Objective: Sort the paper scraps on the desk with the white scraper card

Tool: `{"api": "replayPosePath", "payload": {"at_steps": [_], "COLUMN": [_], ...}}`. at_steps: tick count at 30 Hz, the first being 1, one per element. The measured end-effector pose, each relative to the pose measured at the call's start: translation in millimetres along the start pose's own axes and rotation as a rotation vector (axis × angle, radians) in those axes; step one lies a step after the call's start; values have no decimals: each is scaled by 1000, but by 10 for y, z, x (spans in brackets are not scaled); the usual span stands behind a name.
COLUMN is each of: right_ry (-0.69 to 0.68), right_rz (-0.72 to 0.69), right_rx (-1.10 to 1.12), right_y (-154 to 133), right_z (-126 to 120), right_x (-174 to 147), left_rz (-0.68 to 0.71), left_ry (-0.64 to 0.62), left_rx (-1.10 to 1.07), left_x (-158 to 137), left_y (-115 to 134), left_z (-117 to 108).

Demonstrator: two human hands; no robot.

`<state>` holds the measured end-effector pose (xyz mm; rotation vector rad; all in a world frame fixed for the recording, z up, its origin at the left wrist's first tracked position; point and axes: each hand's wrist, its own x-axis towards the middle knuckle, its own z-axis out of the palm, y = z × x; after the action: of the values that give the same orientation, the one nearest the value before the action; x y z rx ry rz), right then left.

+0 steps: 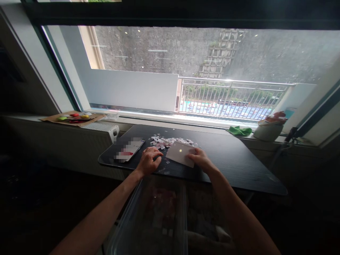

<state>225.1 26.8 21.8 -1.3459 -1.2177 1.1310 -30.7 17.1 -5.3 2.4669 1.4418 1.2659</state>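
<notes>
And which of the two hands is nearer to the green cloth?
Right. The right hand, holding a pale flat piece, is left of the green cloth and closer to the person; the left hand is farther left, on the piece's other side.

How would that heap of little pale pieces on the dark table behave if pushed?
The heap would probably scatter rather than move as one, since it looks loose. Its bits look small, thin and flat, so each is likely light and apt to slide, not roll. A few strays lie apart on the table, hinting they spread easily.
</notes>
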Motion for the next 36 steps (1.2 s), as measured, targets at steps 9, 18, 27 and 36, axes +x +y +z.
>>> {"api": "replayPosePath", "payload": {"at_steps": [9,18,27,36], "right_ry": [-164,-168,-251,-200], "right_rz": [84,115,135,103], "right_rx": [14,27,1,-3], "right_y": [-174,-163,-191,-157], "right_z": [-44,-176,-164,-210], "right_x": [-283,-314,-425,-414], "left_rz": [-9,-19,-20,-29], "left_ry": [-4,-20,-24,-33], "left_rx": [-19,-20,-24,-19], "left_x": [5,6,11,12], "left_y": [26,36,49,55], "left_z": [-20,-27,-33,-38]}}
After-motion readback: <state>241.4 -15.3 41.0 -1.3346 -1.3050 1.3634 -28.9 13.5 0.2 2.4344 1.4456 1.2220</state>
